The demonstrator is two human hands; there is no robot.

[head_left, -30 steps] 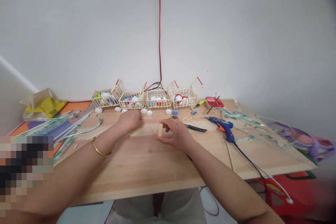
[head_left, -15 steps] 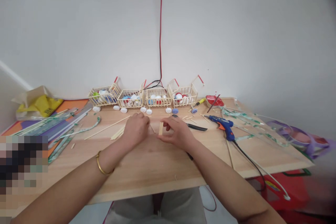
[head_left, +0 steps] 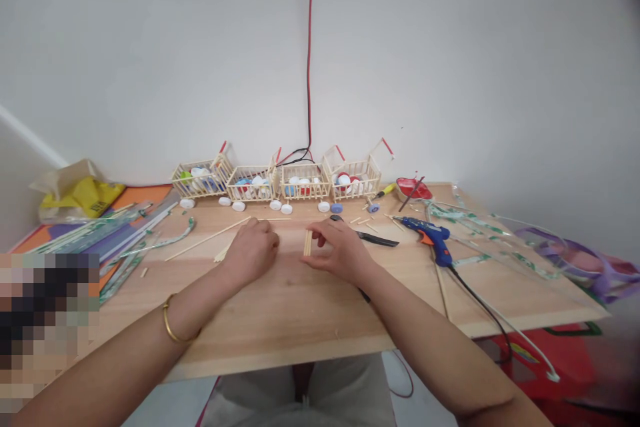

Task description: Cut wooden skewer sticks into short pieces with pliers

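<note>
Between the thumb and fingertips of my right hand (head_left: 340, 250) stand a few short wooden sticks (head_left: 307, 243), upright and side by side just above or on the wooden table. My left hand (head_left: 254, 250) is to the left of them, its fingers curled in; whatever it may hold is hidden. Partly under that hand lies a bundle of pale sticks (head_left: 221, 255). A long thin stick (head_left: 200, 242) runs out to its left. Behind my right hand, a black-handled cutting tool (head_left: 377, 239) is partly covered.
Several small stick-built carts (head_left: 304, 188) filled with bottle caps line the wall. A blue glue gun (head_left: 433, 235) with its cord lies at the right, near a red dish (head_left: 414, 188). Plastic wrappers (head_left: 120, 277) and a yellow bag (head_left: 95, 199) are at the left.
My left hand has drawn back a little to the left, away from the right hand. A small stick seen between the hands no longer shows there. My right hand keeps its sticks in place.
</note>
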